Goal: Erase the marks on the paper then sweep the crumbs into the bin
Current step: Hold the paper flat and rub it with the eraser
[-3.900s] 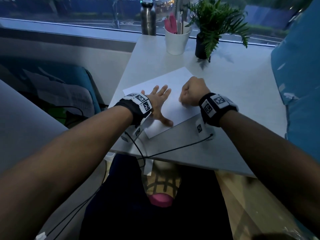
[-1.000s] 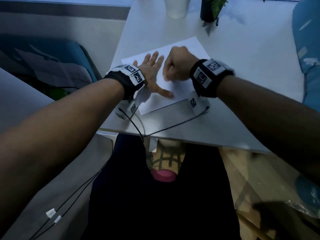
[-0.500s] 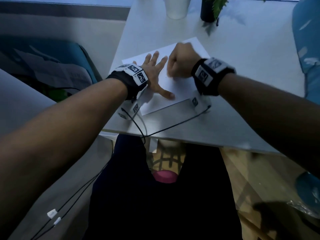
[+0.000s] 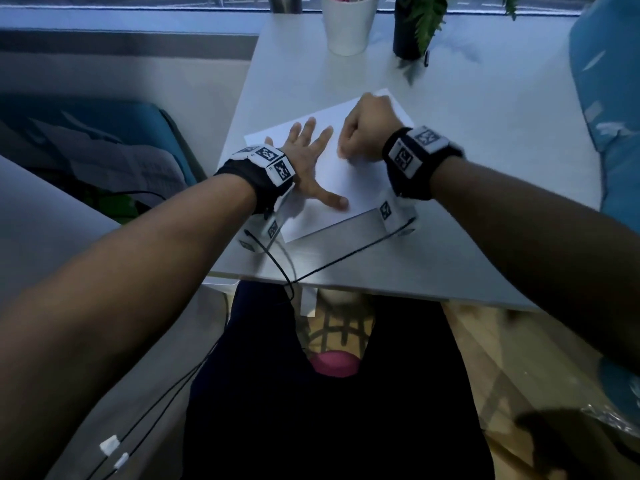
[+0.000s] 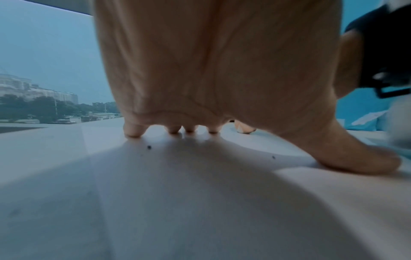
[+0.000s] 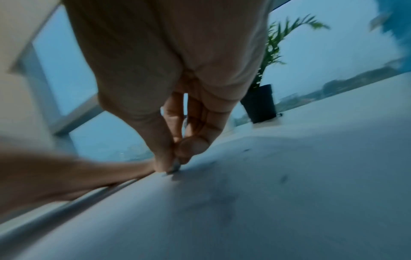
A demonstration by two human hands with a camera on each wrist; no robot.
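The sheet of paper (image 4: 332,188) lies slanted on the tabletop (image 4: 485,140), closer to its near and left edges than to the far ones. The left hand (image 4: 308,157) lies flat on the paper's left part, fingers straight and spread, thumb stretched toward the near edge. The right hand (image 4: 367,129) is curled over the paper's far right part; the right wrist view shows thumb and fingertips (image 6: 164,158) pinching a small pale eraser (image 6: 175,167) whose tip touches the sheet. That view also shows faint grey smudges (image 6: 222,198) on the paper, blurred. The left wrist view alone shows two dark crumbs (image 5: 149,147) on the sheet under the palm.

Along the far edge stand a white cup (image 4: 349,22) holding something pink, and just right of it a black pot (image 4: 408,27) with a green fern.
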